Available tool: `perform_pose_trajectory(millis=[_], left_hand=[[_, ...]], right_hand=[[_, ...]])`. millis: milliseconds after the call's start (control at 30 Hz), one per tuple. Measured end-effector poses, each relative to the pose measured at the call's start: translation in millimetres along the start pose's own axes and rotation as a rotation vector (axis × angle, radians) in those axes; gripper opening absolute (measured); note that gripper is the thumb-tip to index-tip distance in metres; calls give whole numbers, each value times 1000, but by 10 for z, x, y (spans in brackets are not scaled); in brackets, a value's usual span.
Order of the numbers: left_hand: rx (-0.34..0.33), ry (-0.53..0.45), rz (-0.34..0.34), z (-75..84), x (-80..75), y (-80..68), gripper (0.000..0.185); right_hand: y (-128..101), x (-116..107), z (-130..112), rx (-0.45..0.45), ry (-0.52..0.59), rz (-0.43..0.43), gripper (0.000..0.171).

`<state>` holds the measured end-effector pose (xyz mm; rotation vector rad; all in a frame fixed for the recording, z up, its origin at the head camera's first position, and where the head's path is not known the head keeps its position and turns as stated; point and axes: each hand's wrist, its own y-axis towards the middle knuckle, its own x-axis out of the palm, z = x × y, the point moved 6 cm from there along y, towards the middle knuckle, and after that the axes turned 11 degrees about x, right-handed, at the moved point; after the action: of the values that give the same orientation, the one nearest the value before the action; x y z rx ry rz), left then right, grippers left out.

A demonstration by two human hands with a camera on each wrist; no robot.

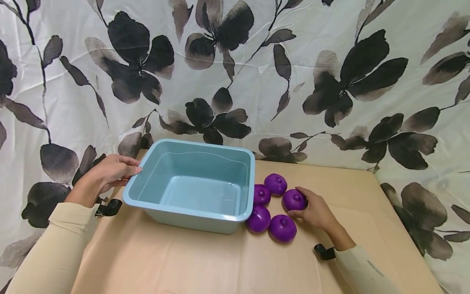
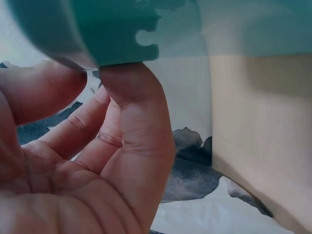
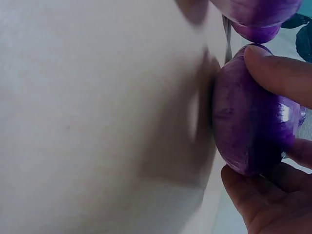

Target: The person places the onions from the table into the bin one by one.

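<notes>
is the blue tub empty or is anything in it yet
Empty: the blue tub shows only its bare floor, and all five purple balls sit outside on the table.

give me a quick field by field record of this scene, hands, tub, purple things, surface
left hand: grips the left rim of the tub, thumb over the edge
right hand: fingers curled round one purple ball, which sits on the table
tub: light blue, rectangular, upright, nothing inside
other purple balls: four more, at and, clustered just right of the tub
table: tan, flat
backdrop: white cloth with dark flower print
</notes>
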<state>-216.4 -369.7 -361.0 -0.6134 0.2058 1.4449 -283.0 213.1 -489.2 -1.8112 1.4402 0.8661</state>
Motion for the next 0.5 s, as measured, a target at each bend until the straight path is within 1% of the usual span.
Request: perform_pose_trajectory(millis=[267, 500], left_hand=[[0, 8, 8, 14, -9, -4, 60], [2, -9, 11, 2, 37, -43, 60]], right_hand=[[-11, -133, -40, 13, -47, 36, 95], [-136, -306, -174, -2, -72, 84, 87]])
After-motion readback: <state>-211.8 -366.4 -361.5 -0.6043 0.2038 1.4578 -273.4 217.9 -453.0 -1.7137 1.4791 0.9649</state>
